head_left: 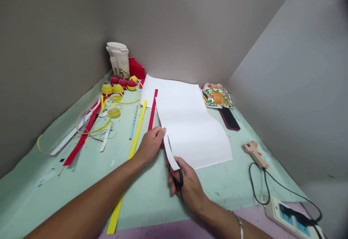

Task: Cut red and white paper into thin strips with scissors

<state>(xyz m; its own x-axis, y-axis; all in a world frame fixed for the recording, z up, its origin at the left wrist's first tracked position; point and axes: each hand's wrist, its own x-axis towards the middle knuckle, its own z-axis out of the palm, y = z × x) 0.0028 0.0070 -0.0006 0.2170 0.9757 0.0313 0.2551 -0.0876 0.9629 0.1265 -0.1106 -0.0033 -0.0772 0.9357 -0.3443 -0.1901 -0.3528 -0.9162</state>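
A large white paper sheet (190, 123) lies before me, with a narrow strip (170, 156) partly cut along its left edge and curling toward me. My left hand (152, 141) pinches the sheet's left edge, just above the cut. Black-handled scissors (179, 177) sit in my right hand (187, 184), fingers wrapped round the loops; the blades are mostly hidden by paper and hand. A yellow strip (140, 126) runs under my left forearm. Beyond the left hand lies a red strip (152, 110), close to the sheet's edge.
At left lie red and white strips (81, 145), yellow loops and several red and yellow round pieces (118, 88) near a white cup (119, 59). A blue pencil (133, 123) is left of the yellow strip. Rightward are a snack packet (219, 97), phone (229, 118), glue gun (255, 154) and power strip (285, 213).
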